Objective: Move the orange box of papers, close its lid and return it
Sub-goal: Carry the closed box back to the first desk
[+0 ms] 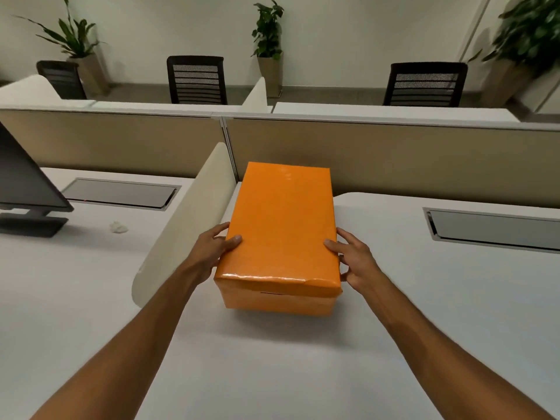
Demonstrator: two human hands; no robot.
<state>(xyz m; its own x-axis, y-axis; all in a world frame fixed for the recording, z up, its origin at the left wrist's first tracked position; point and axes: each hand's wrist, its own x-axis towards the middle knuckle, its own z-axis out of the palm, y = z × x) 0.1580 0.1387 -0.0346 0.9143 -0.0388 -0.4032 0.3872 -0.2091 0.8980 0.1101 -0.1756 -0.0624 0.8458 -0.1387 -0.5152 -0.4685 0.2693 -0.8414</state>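
Note:
The orange box (280, 234) stands on the white desk (272, 359) with its lid down flat on top, so no papers show. Its far end lies near the beige partition. My left hand (213, 248) grips the box's left side near the front, thumb resting on the lid. My right hand (353, 256) grips the right side the same way, thumb on the lid's edge. Both forearms reach in from the bottom of the view.
A curved cream divider (188, 225) stands just left of the box. A monitor (27, 189) and a crumpled paper bit (118, 227) sit on the left desk. Cable hatches (121, 194) (497, 230) lie on both sides. Beige partition (394, 159) behind; chairs and plants beyond.

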